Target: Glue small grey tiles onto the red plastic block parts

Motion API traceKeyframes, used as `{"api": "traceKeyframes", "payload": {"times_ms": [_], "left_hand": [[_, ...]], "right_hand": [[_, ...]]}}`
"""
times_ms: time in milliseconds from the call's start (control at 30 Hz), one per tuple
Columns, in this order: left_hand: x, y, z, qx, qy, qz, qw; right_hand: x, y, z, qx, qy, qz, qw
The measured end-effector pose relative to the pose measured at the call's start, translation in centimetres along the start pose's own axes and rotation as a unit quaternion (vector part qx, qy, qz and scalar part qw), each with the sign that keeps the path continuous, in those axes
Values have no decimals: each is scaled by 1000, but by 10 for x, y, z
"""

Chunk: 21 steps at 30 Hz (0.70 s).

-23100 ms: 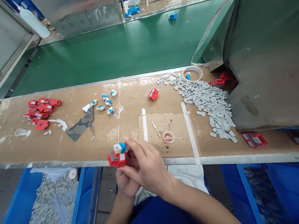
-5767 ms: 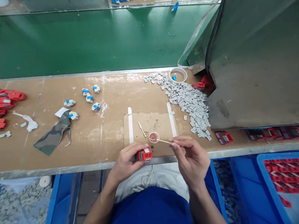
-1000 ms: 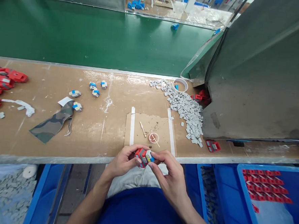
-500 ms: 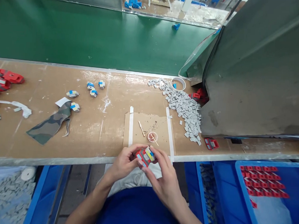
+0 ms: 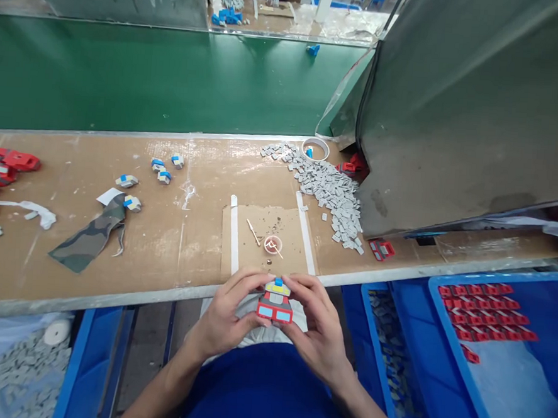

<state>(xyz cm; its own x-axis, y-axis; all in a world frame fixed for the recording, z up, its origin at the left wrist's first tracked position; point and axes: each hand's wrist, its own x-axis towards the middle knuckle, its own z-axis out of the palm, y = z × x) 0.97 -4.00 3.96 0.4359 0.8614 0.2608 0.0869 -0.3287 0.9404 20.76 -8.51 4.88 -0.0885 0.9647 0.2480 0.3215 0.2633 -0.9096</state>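
Observation:
A small red and grey toy part (image 5: pixel 275 303), with a blue and yellow top and two pale blue panels, is held upright between both hands in front of the table edge. My left hand (image 5: pixel 228 310) grips its left side, fingers at the top and thumb low. On the other side, my right hand (image 5: pixel 317 318) closes on it in the same way. Just beyond lies a small round cup (image 5: pixel 273 244) of reddish stuff with a stick in it. A pointed wooden stick (image 5: pixel 253 232) rests beside the cup on a taped cardboard sheet (image 5: pixel 288 219).
Many grey tiles (image 5: pixel 332 190) and a tape roll (image 5: pixel 315 150) lie at the right. Several blue and white parts (image 5: pixel 164 177), camouflage cloth (image 5: pixel 88 235) and red parts (image 5: pixel 7 167) are at the left. A blue bin (image 5: pixel 498 399) holds red parts. A person's hands show across the belt (image 5: pixel 140 77).
The toy part has turned from a tilt to face the camera, panels toward me. Both hands have shifted around it, the right fingers now closer in. The camera view has moved slightly.

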Motion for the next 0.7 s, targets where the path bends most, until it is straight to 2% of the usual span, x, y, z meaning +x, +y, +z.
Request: {"api": "traceKeyframes", "payload": {"times_ms": [200, 467, 600, 700], "left_hand": [[-7, 14, 20, 79, 44, 66, 994], [-9, 19, 28, 84, 71, 62, 992], [-15, 15, 31, 33, 110, 49, 992], [-23, 12, 41, -92, 136, -9, 986]], "right_hand": [[-10, -7, -1, -37, 36, -55, 997], [-10, -4, 2, -28, 70, -105, 992], [-9, -3, 10, -2, 84, -120, 989], [-8, -4, 22, -4, 116, -132, 984]]}}
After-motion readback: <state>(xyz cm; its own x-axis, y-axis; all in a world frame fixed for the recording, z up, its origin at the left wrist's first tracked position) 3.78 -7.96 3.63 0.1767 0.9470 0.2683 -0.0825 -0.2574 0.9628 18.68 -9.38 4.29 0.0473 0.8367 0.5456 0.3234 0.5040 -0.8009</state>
